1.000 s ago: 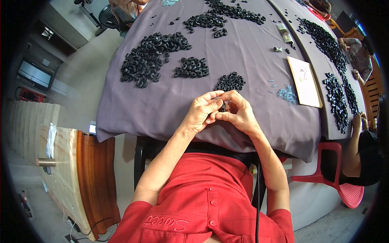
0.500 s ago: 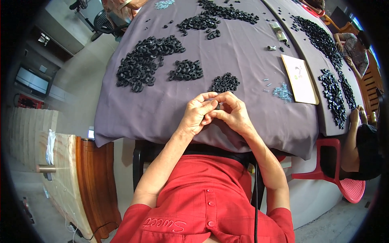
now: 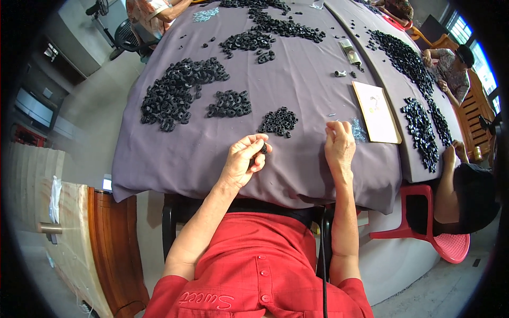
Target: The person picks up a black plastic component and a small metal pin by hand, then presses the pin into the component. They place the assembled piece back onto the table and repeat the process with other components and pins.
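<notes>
My left hand is closed around a small black plastic part, pinched between thumb and fingers just above the cloth. Out to the right, my right hand has its fingers curled together beside a small heap of thin bluish-silver metal pieces. Whatever its fingertips may hold is hidden. Just beyond those fingertips lies a single loose silver piece. Ahead of my left hand sits a little pile of black ring-shaped parts, with another small pile of ribbed black parts to its left.
A grey-purple cloth covers the table. Larger black piles spread left and far. At right lie a pale board, a small packet and a metal fitting. Co-workers sit around; a red chair stands right.
My hands were together over the near edge of the cloth. The right hand has parted and moved right to the silver pieces, while the left keeps the black part. The view has shifted slightly.
</notes>
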### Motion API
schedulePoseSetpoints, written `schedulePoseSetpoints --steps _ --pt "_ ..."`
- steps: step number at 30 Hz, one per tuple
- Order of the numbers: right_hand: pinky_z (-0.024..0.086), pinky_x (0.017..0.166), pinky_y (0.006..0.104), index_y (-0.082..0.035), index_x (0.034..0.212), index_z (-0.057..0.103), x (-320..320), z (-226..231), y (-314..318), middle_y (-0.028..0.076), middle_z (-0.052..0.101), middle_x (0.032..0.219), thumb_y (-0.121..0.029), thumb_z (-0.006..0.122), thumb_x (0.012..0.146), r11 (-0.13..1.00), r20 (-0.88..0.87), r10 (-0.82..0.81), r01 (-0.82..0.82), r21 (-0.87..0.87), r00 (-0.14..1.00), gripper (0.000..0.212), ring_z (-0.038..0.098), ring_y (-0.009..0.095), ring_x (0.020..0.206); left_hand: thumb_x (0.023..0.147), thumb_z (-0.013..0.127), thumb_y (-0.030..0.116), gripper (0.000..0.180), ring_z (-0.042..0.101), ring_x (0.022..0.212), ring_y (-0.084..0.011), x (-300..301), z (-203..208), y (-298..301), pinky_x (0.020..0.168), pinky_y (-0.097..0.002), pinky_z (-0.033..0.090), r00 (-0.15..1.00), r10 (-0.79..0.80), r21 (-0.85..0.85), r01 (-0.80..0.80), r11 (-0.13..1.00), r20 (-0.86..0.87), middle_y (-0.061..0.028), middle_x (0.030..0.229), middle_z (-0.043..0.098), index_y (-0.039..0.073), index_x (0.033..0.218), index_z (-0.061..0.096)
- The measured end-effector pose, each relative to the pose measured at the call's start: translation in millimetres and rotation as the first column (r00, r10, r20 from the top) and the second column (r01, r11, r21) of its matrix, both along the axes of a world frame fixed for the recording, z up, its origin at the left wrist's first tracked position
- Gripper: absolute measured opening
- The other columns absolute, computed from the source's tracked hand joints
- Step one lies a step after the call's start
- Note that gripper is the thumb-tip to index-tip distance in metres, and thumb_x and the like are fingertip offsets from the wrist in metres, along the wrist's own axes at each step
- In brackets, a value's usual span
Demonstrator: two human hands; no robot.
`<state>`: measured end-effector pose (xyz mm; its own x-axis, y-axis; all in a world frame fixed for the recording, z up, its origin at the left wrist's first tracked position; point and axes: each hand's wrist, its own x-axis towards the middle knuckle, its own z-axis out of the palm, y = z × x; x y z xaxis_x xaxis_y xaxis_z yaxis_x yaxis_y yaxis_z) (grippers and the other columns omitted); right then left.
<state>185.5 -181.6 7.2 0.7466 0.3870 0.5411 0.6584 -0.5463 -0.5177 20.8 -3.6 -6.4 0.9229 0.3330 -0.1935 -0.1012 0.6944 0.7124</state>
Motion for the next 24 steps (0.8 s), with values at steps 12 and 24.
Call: schedulePoseSetpoints --steps 12,24 --pt "0.047 0.066 0.0419 -0.008 0.088 0.056 6 -16 9 0.012 0.053 0.091 -0.013 0.055 0.084 0.964 0.051 -0.146 0.154 -0.218 0.988 0.007 0.057 0.033 0.079 0.093 0.051 0.016 0.015 0.046 0.048 -0.0057 -5 3 -1 0.039 -0.017 0.033 0.999 0.048 -0.004 -0.048 0.999 0.01 -0.0079 0.078 0.061 0.004 0.096 0.06" --pt "0.045 0.064 0.0425 -0.007 0.087 0.051 10 -17 -1 0.012 0.051 0.09 -0.02 0.058 0.085 0.971 0.023 -0.122 0.124 -0.203 0.992 0.015 0.056 0.033 0.077 0.084 0.06 0.015 0.012 0.06 0.07 -0.0129 -100 22 109 0.065 -0.0275 0.047 0.696 0.715 0.996 -0.001 -0.087 0.063 -0.004 0.078 0.064 0.006 0.092 0.063"
